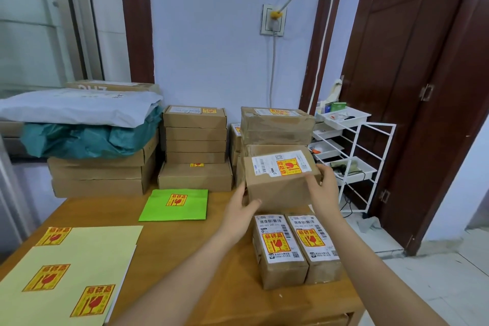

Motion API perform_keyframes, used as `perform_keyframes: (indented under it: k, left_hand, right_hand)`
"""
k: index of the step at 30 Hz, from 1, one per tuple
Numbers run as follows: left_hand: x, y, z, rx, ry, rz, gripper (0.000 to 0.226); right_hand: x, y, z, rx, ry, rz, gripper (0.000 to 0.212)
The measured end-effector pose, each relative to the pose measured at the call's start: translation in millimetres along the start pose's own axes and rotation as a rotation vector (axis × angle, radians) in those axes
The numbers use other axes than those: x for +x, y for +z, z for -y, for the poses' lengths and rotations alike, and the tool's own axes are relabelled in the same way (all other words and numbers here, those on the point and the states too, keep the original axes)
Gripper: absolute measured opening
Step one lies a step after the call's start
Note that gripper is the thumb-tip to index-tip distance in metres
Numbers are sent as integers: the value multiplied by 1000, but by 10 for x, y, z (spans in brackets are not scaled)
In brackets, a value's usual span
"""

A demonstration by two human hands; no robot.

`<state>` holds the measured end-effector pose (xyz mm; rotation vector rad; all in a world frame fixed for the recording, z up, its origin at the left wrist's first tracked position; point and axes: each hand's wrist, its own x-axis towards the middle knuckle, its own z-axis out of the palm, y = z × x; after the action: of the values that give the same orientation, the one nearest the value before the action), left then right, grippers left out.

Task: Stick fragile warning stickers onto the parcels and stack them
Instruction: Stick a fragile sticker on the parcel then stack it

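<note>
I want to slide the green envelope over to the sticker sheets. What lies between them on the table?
Nothing: the head view shows only bare wooden table between the green envelope and the pale yellow sticker sheets.

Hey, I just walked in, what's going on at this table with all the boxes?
A person is labelling parcels with fragile stickers and stacking them. Both hands, left hand and right hand, hold a stickered cardboard parcel in front of the stack by the wall. Two more stickered parcels lie side by side on the table. Sticker sheets with three stickers left lie to the left.
</note>
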<state>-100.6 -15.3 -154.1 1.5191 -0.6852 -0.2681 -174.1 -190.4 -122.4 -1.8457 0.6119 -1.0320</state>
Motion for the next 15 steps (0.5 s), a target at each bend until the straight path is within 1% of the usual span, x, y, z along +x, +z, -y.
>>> perform_keyframes:
  k: [2,4,6,9,10,12,15]
  left_hand:
    - [-38,-75,-45,-21,49,-82,48]
    - [-64,-180,-47,-19,101,-179,48]
    - [-102,-308,-45,-33,133,-272,43]
    - [-160,-550,-18,-52,153,-405,33]
    - [-181,-635,11,-55,157,-437,30]
    - [-233,-799,87,-51,159,-492,23]
    - [-363,-1004,223,-24,123,-551,15]
  right_hand:
    - [-43,32,117,47,-32,-34,25]
    - [-111,101,243,111,-34,-49,22]
    - [-198,211,353,164,-17,-26,32]
    - [-317,434,430,166,32,65,58]
    - [-360,525,434,162,59,100,59]
    - [-466,721,418,159,108,152,54]
    - [-648,999,390,121,149,174,45]
